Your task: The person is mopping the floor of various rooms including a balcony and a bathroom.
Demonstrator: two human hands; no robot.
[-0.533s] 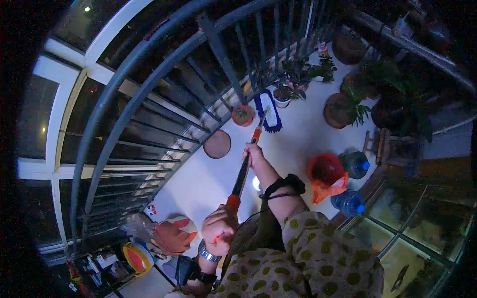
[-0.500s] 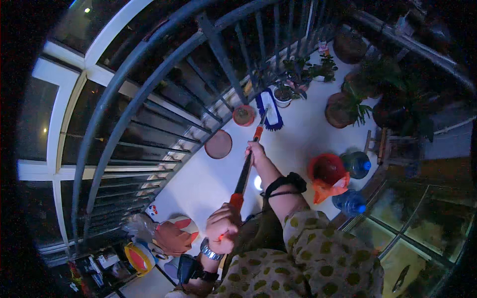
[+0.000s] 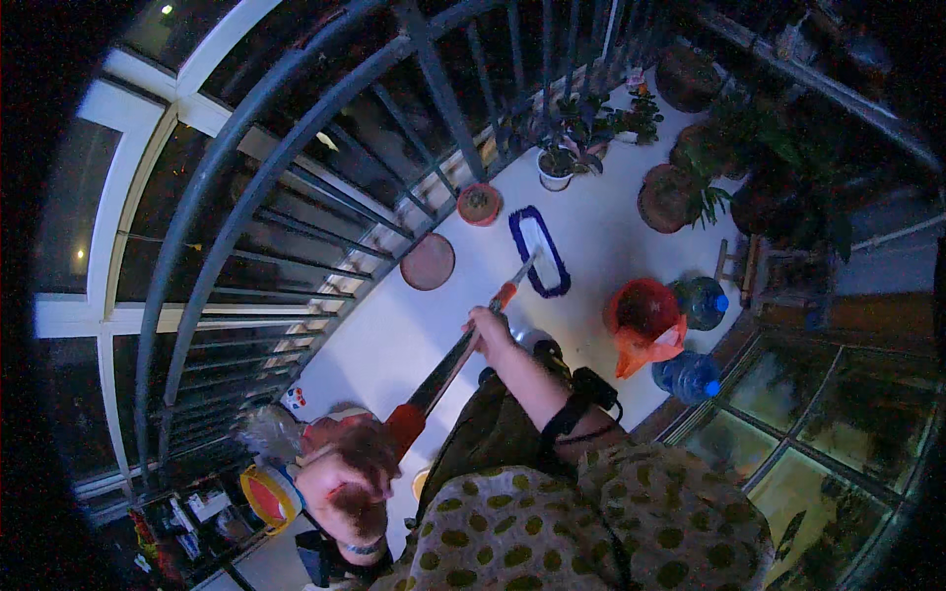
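A flat mop [image 3: 541, 250] with a white middle and a blue fringe lies with its head on the pale floor. Its long black handle with orange parts slants back toward me, down to the left. My right hand [image 3: 483, 328] is wrapped round the handle at its lower part, near an orange joint. Higher up, my left hand [image 3: 347, 471] is closed round the upper end, just past an orange collar; the very tip of the handle is hidden in it. A potted plant [image 3: 555, 173] in a white pot and a small reddish pot [image 3: 479, 204] stand just beyond the mop head.
Along the left curves a metal railing [image 3: 251, 212]. A round brown dish [image 3: 428, 261] lies by its foot. To the right are a red bucket [image 3: 641, 313] with an orange bag, two blue-capped water jugs [image 3: 687, 376], and larger plant pots [image 3: 667, 197]. A yellow-rimmed container [image 3: 268, 497] sits lower left.
The mop head has come nearer to me, away from the white pot and the railing. Both hands have moved back and left with the handle, the left hand further.
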